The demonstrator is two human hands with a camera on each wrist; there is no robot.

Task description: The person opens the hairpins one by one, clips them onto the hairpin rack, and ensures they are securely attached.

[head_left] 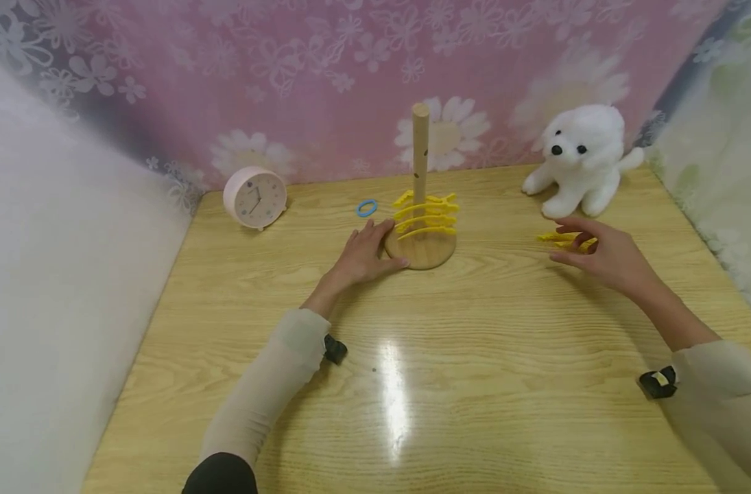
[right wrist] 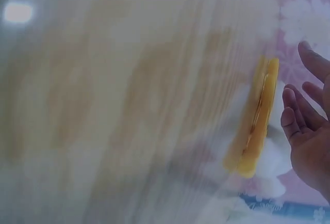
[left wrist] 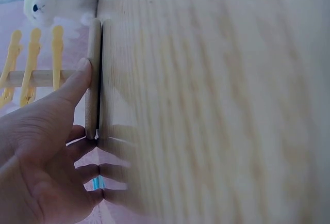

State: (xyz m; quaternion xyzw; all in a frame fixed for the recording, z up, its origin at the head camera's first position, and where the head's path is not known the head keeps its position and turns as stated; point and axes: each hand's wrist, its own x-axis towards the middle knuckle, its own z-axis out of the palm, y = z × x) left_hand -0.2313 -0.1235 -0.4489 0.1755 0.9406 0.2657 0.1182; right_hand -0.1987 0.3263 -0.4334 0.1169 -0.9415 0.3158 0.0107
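A round wooden base (head_left: 427, 255) carries an upright wooden post (head_left: 420, 154). Several long yellow hair clips (left wrist: 56, 56) sit on the post one above another, seen sideways in the left wrist view. My left hand (head_left: 365, 254) holds the base at its left side, thumb at the near rim and fingers round the far edge. Over on the right, my right hand (head_left: 616, 257) hovers with spread, bent fingers over another yellow clip (right wrist: 258, 121) lying on the table. The right wrist view shows a gap between those fingers and the clip.
A white plush dog (head_left: 581, 161) sits at the back right, just behind my right hand. At the back left stands a pink alarm clock (head_left: 256, 197). A small blue ring (head_left: 367, 208) lies behind my left hand. Flowered cloth (head_left: 326, 82) walls off the table's back edge.
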